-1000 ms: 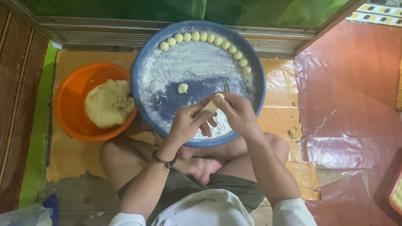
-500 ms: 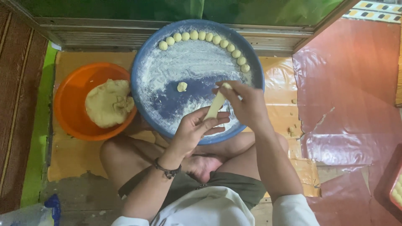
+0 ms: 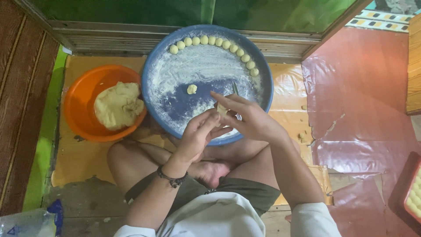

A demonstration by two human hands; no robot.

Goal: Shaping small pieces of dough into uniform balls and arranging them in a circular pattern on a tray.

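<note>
A big blue round tray [image 3: 265, 83], dusted with flour, lies in front of my crossed legs. Several small dough balls [image 3: 226, 44] line its far rim in an arc, and one loose dough piece [image 3: 191, 89] sits near the middle. Over the tray's near edge my left hand [image 3: 198, 136] and my right hand [image 3: 246, 116] meet, pinching a small piece of pale dough [image 3: 222, 109] between their fingertips. A thin metal utensil [image 3: 235, 87] lies on the tray just beyond my right hand.
An orange bowl [image 3: 80, 115] holding a large dough lump [image 3: 117, 105] stands left of the tray. Yellow sheets cover the floor under both; a red plastic sheet [image 3: 359, 109] lies right. A red tray edge [image 3: 410, 197] with dough balls shows at lower right.
The stretched dough strip between my hands has been pulled in and shortened to a small piece. My left hand rose to meet my right at the tray's near edge.
</note>
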